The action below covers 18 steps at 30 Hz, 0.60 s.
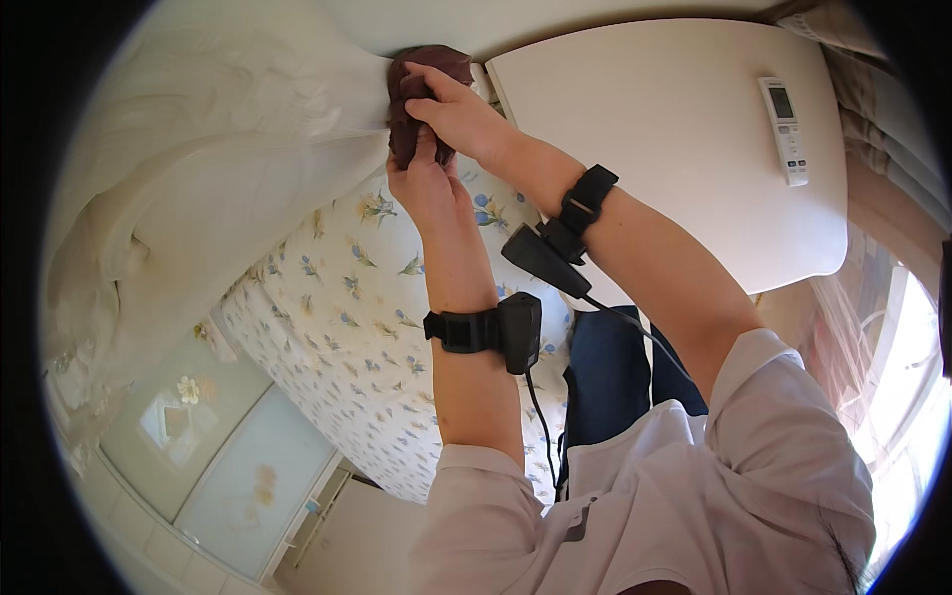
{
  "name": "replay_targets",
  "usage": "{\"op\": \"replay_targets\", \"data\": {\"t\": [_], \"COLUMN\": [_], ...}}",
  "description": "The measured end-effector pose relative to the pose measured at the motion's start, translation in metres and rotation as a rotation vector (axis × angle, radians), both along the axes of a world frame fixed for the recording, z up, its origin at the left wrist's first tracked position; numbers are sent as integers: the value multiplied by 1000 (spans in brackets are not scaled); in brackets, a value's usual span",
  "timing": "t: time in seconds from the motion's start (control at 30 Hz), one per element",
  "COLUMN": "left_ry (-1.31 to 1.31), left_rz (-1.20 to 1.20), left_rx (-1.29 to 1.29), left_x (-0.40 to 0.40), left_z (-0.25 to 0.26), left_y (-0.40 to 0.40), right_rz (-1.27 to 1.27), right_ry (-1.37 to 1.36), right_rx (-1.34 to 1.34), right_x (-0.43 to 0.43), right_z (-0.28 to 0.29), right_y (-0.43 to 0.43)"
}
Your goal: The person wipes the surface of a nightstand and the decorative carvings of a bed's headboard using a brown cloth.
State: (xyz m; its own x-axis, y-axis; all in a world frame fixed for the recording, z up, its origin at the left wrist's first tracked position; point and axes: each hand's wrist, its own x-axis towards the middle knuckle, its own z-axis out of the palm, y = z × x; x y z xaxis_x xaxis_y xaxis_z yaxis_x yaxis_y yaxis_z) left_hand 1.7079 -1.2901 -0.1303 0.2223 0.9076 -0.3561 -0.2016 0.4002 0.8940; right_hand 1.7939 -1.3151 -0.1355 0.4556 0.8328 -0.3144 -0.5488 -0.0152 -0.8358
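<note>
A bunched dark maroon cloth point(416, 137) is at the top centre, against the edge of a sheer white curtain or net point(297, 97). My left hand point(430, 182) pinches its lower end, with the thumb on top. Over its upper part lies my right hand point(457, 108), the thumb and index finger pressing on the folds. Whether the sheer fabric runs inside the cloth I cannot tell. Several of my fingers are hidden behind or under it. Each forearm wears a black strap with a cabled black device.
Below my arms spreads a bed with a floral sheet point(335, 297). To the right is a white board or tabletop point(654, 134) with an air-conditioner remote control point(783, 132) on it. A cabinet with frosted panels point(253, 454) stands at the lower left. Curtains point(863, 104) hang at the right.
</note>
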Motion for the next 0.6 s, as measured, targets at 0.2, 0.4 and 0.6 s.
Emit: {"op": "replay_targets", "data": {"t": [0.2,0.4,0.6], "left_ry": [61,166,367], "left_rz": [19,37,91], "left_rx": [322,435,757], "left_x": [-5,-3,3], "left_z": [20,36,56], "left_y": [-3,-8,-13], "right_rz": [-38,-91,-221], "right_ry": [-63,-139,-257], "right_rx": [185,184,268], "right_x": [-15,-22,-26], "right_z": [9,18,16], "right_y": [-12,-14,-11]}}
